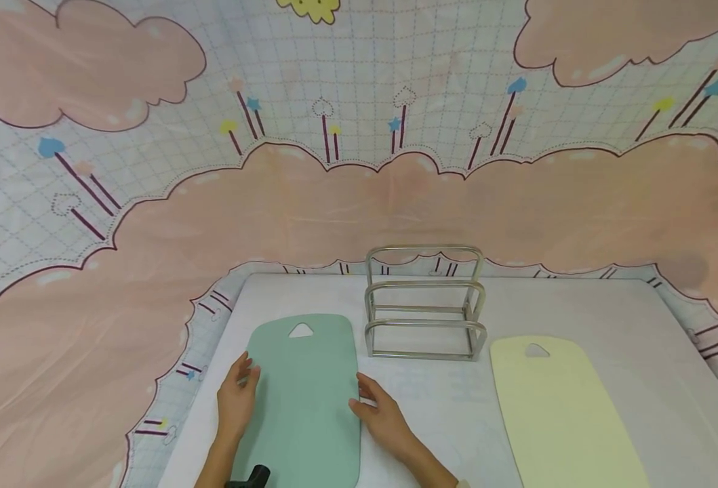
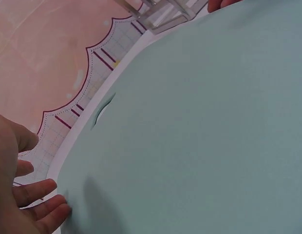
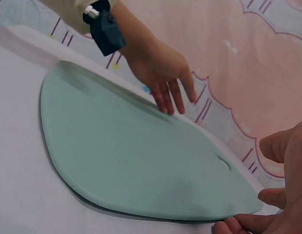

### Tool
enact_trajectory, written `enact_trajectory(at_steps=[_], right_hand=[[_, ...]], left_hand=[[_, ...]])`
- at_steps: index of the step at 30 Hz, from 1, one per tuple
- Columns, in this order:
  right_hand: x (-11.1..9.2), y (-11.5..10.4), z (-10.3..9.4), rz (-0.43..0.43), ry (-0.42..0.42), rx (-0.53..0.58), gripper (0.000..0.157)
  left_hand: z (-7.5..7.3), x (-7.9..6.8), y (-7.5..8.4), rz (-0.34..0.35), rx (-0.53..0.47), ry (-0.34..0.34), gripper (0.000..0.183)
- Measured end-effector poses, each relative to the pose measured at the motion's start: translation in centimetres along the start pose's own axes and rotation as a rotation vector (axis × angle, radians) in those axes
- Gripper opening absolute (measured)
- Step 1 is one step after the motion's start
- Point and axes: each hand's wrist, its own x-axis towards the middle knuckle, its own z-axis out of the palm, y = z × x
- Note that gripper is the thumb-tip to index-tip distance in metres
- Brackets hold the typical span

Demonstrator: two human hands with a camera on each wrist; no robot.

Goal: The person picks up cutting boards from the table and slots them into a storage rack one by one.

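Observation:
A green cutting board point(image 1: 304, 400) with a triangular hole lies on the white tabletop, between my two hands. My left hand point(image 1: 236, 396) is at its left edge, fingers loosely extended; in the left wrist view the lower fingertips point(image 2: 63, 210) meet the board's rim. At the opposite edge is my right hand point(image 1: 386, 417), thumb apart from the fingers. The right wrist view has its lower fingertips point(image 3: 230, 225) right at the board's rim, with the thumb raised clear of the board.
A metal wire rack point(image 1: 426, 325) with several upright loops stands behind, right of the green board. Farther right lies a pale yellow cutting board point(image 1: 560, 400). The white table point(image 1: 633, 325) is bordered by a pink cloud-patterned cloth point(image 1: 346, 210).

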Motion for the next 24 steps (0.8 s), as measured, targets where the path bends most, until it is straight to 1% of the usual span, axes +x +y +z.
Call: enact_trajectory(at_steps=[4,7,9,14,18,20,22,24], right_hand=[[-0.2,-0.9,0.1,0.014,-0.004,-0.005,0.056],[-0.2,-1.3,0.1,0.023,-0.001,-0.011,0.056],[-0.1,-1.1,0.1,0.027,0.003,-0.018,0.056],[0.5,-0.2,0.2,0.024,0.001,-0.016,0.058],[0.9,0.0,-0.1,0.020,0.005,0.008,0.058],[1.0,0.0,-0.3,0.023,0.005,0.027,0.058],[1.1,0.0,-0.5,0.026,-0.004,0.042,0.059],[1.2,0.0,-0.7,0.038,-0.031,0.068,0.061]], left_hand=[[-0.3,0.2,-0.3,-0.010,0.031,0.022,0.046],[-0.6,0.4,-0.2,-0.020,0.035,0.018,0.047],[-0.7,0.5,-0.2,-0.038,0.022,0.009,0.047],[-1.3,0.9,-0.2,-0.130,0.014,-0.041,0.052],[-1.6,1.9,-0.5,-0.193,0.001,-0.101,0.056],[-1.5,2.4,-0.6,-0.221,-0.011,-0.120,0.057],[-1.4,3.0,-0.7,-0.259,-0.044,-0.117,0.059],[-1.2,3.3,-0.7,-0.301,-0.100,-0.102,0.062]])
